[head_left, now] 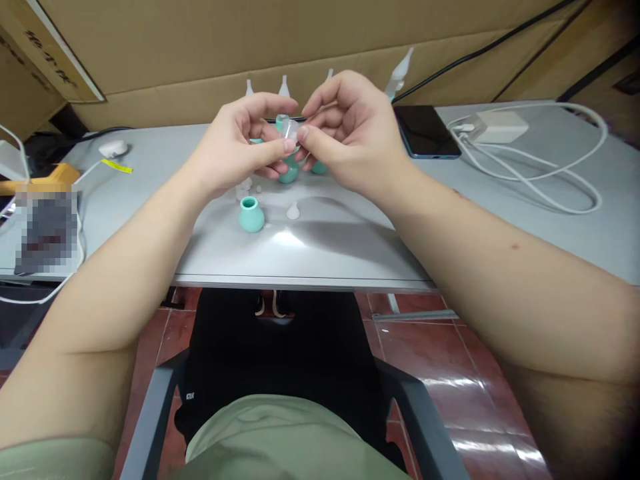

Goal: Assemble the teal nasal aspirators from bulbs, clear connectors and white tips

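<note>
Above the desk, my left hand and my right hand meet at a small clear plastic cup-like piece. My left thumb presses against its lower side, and my right thumb and fingers pinch its right edge. An uncapped teal rubber bulb stands upright below my left hand. Beside it is a small white cone-shaped tip. Behind my hands stand several teal bulbs with pale pointed nozzles, partly hidden by my fingers; one bulb shows below the clear piece.
A dark phone lies right of my right hand, near a white charger with a looped cable. Small white bits lie under my left hand. A white device sits at left. Cardboard lines the back.
</note>
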The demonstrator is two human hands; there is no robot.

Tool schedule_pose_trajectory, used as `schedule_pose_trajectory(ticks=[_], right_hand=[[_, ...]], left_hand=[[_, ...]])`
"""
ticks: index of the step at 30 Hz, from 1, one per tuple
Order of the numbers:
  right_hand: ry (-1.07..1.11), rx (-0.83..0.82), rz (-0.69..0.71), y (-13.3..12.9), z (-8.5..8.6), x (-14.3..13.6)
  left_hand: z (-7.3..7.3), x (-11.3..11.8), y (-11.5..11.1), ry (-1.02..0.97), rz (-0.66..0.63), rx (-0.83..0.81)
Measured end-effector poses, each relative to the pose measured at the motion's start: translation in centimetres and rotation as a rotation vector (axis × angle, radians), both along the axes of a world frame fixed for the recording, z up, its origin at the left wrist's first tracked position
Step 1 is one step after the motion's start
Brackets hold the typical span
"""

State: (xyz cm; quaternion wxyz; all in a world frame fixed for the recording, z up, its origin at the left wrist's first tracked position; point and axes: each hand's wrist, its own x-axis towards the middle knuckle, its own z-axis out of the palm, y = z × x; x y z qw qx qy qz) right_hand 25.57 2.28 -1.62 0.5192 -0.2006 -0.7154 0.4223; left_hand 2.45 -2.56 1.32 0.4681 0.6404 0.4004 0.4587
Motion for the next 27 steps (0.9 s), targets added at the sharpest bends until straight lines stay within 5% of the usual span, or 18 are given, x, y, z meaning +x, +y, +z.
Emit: schedule_pose_trajectory(ticks=[11, 27], right_hand=[[-0.005, 0.08, 0.017, 0.0, -0.3, 0.2], [-0.156, 0.058, -0.21, -1.5, 0.7, 0.3]], left_hand=[[0.3, 0.6, -0.2, -0.143, 0.04, -0.089], [0.4, 0.7, -0.6, -0.109, 0.082, -0.089]])
